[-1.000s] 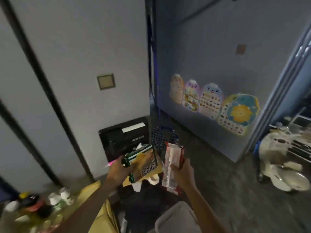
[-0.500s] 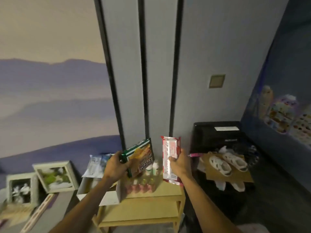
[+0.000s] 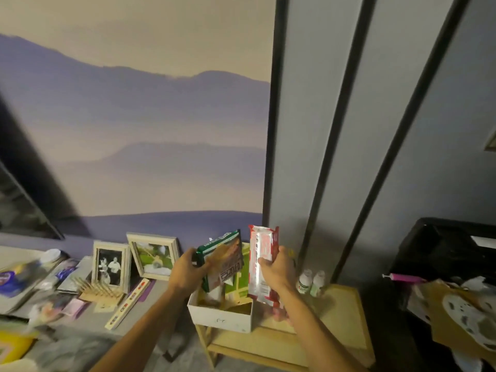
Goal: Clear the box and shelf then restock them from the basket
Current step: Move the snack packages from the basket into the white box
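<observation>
- Head view: the left hand (image 3: 185,272) grips a green packet (image 3: 221,260) and the right hand (image 3: 277,267) grips a red packet (image 3: 261,264), both held above the white box (image 3: 222,318) on the wooden shelf (image 3: 341,315).
- This looks like restocking; next, each packet needs lowering into the box.

A pale wooden shelf (image 3: 346,315) carried a white cardboard box (image 3: 222,319) at its front left corner and 2 small white bottles (image 3: 304,283) standing upright near the wall
</observation>
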Tool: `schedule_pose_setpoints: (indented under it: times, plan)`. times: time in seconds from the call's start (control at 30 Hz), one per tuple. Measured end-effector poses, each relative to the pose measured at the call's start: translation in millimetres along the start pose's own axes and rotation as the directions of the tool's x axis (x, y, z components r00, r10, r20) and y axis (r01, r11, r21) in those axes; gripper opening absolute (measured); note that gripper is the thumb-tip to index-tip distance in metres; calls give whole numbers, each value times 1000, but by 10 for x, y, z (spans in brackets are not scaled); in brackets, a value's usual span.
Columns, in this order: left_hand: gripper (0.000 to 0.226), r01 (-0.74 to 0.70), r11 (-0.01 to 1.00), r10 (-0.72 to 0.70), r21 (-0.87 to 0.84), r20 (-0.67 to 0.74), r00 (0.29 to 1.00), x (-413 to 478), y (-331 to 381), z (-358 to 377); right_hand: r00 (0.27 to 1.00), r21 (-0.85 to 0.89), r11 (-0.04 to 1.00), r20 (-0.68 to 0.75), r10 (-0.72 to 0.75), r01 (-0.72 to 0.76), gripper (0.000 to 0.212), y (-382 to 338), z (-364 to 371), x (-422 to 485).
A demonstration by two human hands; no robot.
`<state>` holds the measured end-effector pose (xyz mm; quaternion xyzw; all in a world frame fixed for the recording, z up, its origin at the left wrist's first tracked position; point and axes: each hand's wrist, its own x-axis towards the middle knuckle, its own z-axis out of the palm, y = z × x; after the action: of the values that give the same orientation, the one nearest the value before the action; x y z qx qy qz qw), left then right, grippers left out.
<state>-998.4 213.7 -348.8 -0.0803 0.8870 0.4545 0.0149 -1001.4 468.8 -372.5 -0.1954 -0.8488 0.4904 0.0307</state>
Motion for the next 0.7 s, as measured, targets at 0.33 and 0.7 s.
schedule_pose_setpoints:
  times: [0.33,0.7]
  plan:
    - [37,288,946,-299,147,58,953,859,-1359,650,975,-131,977,121,184,-168,39,526,1065,608]
    - [24,202,870,-353,450,283,892,1411,-1637,775,954,-277,942,177,243,-188,41,1121,1687,624]
